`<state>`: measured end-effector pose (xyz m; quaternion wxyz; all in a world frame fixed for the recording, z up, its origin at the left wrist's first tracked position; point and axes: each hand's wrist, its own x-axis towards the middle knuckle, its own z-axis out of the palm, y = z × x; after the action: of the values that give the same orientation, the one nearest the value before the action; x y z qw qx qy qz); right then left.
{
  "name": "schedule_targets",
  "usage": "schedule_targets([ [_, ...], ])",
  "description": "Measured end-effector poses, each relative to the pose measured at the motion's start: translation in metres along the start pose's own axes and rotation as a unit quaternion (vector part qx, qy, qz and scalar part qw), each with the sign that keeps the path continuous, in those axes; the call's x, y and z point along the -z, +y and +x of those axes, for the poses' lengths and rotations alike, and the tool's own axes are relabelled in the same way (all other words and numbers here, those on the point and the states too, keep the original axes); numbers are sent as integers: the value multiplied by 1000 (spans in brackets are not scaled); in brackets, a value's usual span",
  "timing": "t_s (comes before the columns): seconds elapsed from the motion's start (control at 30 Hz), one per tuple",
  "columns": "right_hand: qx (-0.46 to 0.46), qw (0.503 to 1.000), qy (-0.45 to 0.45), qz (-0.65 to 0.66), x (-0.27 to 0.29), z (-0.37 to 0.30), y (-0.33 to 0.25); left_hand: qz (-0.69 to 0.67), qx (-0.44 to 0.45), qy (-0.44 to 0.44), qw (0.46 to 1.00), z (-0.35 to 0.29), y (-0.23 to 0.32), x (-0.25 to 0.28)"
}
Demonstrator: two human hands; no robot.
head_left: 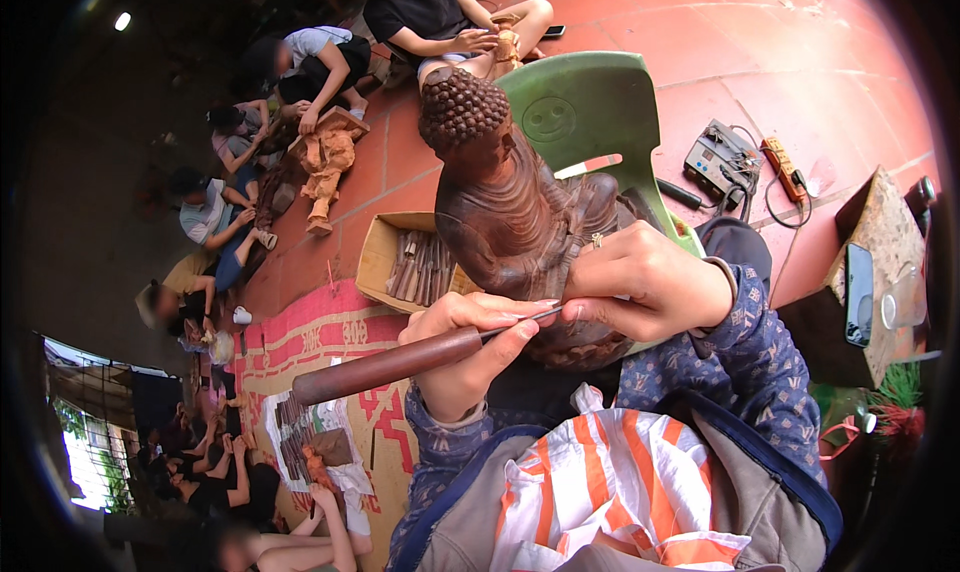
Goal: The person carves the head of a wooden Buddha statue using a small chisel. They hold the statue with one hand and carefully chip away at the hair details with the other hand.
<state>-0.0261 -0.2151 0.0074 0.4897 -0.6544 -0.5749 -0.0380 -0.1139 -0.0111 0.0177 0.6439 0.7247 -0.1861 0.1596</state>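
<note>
A dark brown carved wooden Buddha statue (pixel 500 192) with a knobbed head stands in front of me, leaning in the picture. My left hand (pixel 465 357) is closed around the thin metal shank of a carving chisel (pixel 390 364), whose thick round wooden handle points out to the left. At the statue's lower front, my right hand (pixel 645 282) is curled, with thumb and fingers pinching by the chisel's tip. A ring shows on it. The exact cutting end is hidden by those fingers.
Behind the statue stands a green plastic chair (pixel 600 97). A box of chisels (pixel 385 242) is on the left, near a patterned mat (pixel 300 337). An electric control box (pixel 722 162) and power strip (pixel 783 167) lie right. A phone (pixel 858 292) rests on a block. Several people work nearby.
</note>
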Motion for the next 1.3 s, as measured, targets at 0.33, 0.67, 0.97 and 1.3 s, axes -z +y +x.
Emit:
schedule_targets([
  [0.33,106,957,265,-40,25,61,33,54,-187,141,971,55,4,16],
  [0.67,134,947,291,-21,-7,91,64,80,-297,94,947,74,-16,12],
  [0.97,124,947,297,-4,-13,89,68,125,-300,89,941,74,-16,11],
  [1.3,97,960,260,47,-15,89,62,95,-299,137,939,73,-20,0],
])
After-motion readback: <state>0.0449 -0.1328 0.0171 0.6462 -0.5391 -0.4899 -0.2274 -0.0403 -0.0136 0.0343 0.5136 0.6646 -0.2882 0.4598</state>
